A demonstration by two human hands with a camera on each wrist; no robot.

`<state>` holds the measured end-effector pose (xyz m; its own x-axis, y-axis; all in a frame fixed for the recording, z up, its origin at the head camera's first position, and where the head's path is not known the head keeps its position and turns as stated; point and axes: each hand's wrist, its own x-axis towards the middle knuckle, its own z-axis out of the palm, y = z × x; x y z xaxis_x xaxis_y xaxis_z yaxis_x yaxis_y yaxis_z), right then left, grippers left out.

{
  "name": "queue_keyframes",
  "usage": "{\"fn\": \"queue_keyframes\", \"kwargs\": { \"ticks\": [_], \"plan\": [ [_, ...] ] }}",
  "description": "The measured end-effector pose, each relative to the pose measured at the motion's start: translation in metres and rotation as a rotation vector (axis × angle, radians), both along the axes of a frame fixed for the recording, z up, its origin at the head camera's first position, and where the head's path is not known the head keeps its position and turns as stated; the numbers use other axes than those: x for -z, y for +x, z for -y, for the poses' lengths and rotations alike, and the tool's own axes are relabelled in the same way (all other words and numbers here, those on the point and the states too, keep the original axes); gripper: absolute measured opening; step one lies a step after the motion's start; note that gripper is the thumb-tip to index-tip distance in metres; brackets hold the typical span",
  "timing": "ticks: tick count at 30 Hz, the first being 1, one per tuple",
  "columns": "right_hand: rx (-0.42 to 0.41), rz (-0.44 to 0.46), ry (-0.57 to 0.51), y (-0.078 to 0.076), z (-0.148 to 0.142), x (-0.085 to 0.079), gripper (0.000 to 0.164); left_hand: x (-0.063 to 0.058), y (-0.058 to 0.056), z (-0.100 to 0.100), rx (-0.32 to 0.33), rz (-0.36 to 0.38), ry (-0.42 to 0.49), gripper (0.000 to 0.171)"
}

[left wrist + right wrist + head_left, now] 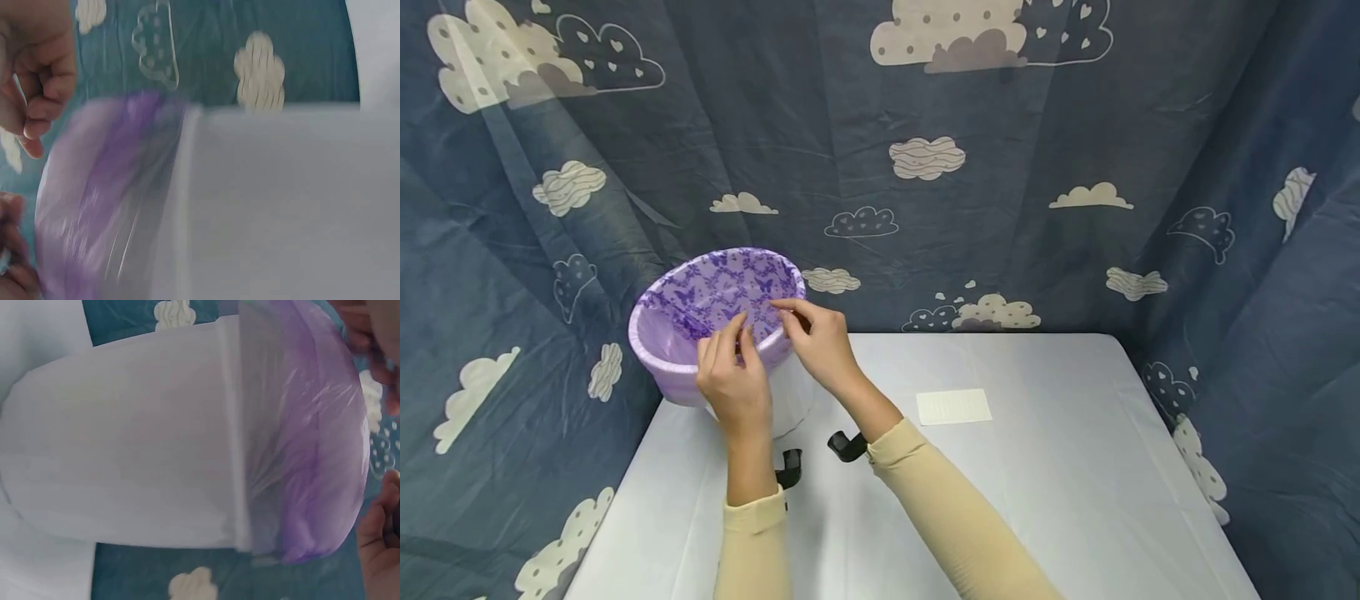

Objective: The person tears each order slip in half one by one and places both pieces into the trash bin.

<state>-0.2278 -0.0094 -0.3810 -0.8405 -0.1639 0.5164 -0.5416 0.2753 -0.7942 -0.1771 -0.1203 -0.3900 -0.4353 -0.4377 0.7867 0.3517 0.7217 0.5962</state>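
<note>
A white bin [788, 398] stands at the table's back left. Its purple liner bag [718, 279], printed with butterflies, is folded outward over the rim. My left hand [735, 383] is raised at the near side of the rim, fingers bent toward the thumb. To its right, my right hand [820, 337] is held over the rim's right side with thumb and forefinger close together. Nothing shows between the fingertips in the head view. Both wrist views show the bag's loose purple edge [319, 444] beside the hands, partly blurred; whether the fingers pinch anything is unclear.
A pale rectangular sheet [954, 407] lies on the white table [1060, 483], right of the bin. Black wrist mounts [847, 447] stick out near both wrists. A dark blue curtain [985, 242] with clouds hangs behind and along both sides.
</note>
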Motion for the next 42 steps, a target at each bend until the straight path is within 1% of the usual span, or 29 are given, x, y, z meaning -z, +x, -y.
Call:
{"fn": "queue_keyframes", "kwargs": {
  "ticks": [2, 3, 4, 6, 8, 10, 13, 17, 21, 25, 29, 34, 39, 42],
  "plan": [
    [0.038, 0.026, -0.054, 0.002, -0.011, 0.009, 0.024, 0.005, 0.0, -0.011, 0.085, -0.043, -0.002, 0.018],
    [0.056, 0.035, -0.078, 0.003, -0.016, 0.015, 0.024, 0.009, 0.001, -0.017, 0.12, -0.052, -0.005, 0.017],
    [0.069, 0.046, -0.098, 0.004, -0.023, 0.021, 0.024, 0.013, 0.001, -0.023, 0.151, -0.051, -0.008, 0.017],
    [0.1, 0.07, -0.127, 0.006, -0.036, 0.034, 0.024, 0.022, 0.003, -0.035, 0.202, -0.023, -0.01, 0.018],
    [0.133, 0.101, -0.141, 0.009, -0.051, 0.047, 0.024, 0.032, 0.005, -0.046, 0.235, 0.026, -0.013, 0.019],
    [0.171, 0.142, -0.144, 0.011, -0.067, 0.06, 0.024, 0.042, 0.004, -0.057, 0.264, 0.074, -0.009, 0.02],
    [0.243, 0.201, -0.147, 0.012, -0.092, 0.081, 0.024, 0.057, 0.0, -0.073, 0.302, 0.136, -0.007, 0.02],
    [0.316, 0.251, -0.149, 0.012, -0.123, 0.107, 0.023, 0.082, -0.006, -0.088, 0.364, 0.232, -0.021, 0.02],
    [0.366, 0.3, -0.15, 0.014, -0.15, 0.127, 0.023, 0.109, -0.01, -0.1, 0.411, 0.348, -0.038, 0.022],
    [0.422, 0.361, -0.141, 0.018, -0.173, 0.145, 0.024, 0.129, -0.013, -0.111, 0.439, 0.45, -0.036, 0.024],
    [0.473, 0.416, -0.119, 0.023, -0.191, 0.16, 0.025, 0.141, -0.017, -0.124, 0.462, 0.545, -0.032, 0.026],
    [0.51, 0.467, -0.077, 0.026, -0.209, 0.175, 0.026, 0.15, -0.022, -0.145, 0.493, 0.616, -0.028, 0.027],
    [0.516, 0.507, -0.019, 0.023, -0.224, 0.192, 0.028, 0.16, -0.025, -0.166, 0.533, 0.686, -0.019, 0.027],
    [0.514, 0.527, 0.018, 0.018, -0.232, 0.201, 0.029, 0.167, -0.03, -0.178, 0.551, 0.731, -0.032, 0.028]
  ]
}}
